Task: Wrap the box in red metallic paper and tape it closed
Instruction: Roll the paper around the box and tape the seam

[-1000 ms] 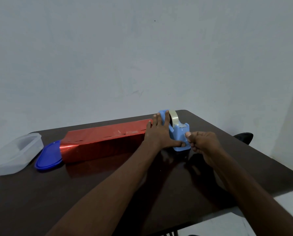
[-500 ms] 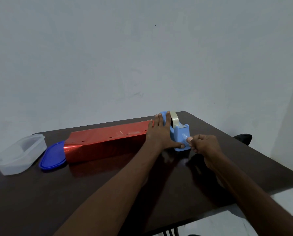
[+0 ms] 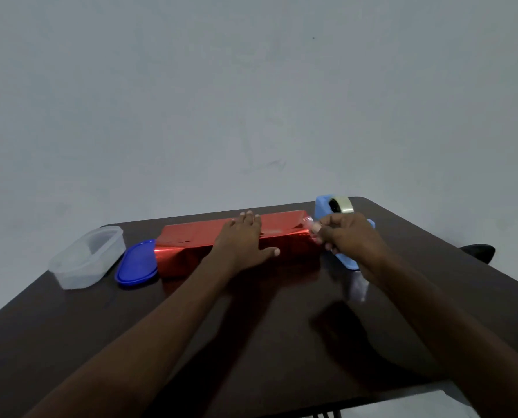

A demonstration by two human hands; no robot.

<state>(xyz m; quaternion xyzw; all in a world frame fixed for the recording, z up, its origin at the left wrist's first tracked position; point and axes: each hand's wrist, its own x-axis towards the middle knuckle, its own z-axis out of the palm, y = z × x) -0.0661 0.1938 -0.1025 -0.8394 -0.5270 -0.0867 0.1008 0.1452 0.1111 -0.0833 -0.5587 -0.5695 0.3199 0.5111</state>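
A dark brown table [image 3: 281, 342] has lots of bare room in front of the red wrapped box [image 3: 284, 236]. The left hand [image 3: 242, 239] lies flat on the box. At its right end, the right hand [image 3: 346, 233] pinches a tape piece [image 3: 311, 226]. Behind sits the blue tape holder [image 3: 336, 206], near the far edge.

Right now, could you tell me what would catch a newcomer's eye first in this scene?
The long box wrapped in shiny red metallic paper stands out, lying across the far middle of the dark table, with the left hand flat on top of it. At its right end the right hand pinches a piece of clear tape, in front of the light blue tape dispenser. At the left end lie a blue lid and a clear container.
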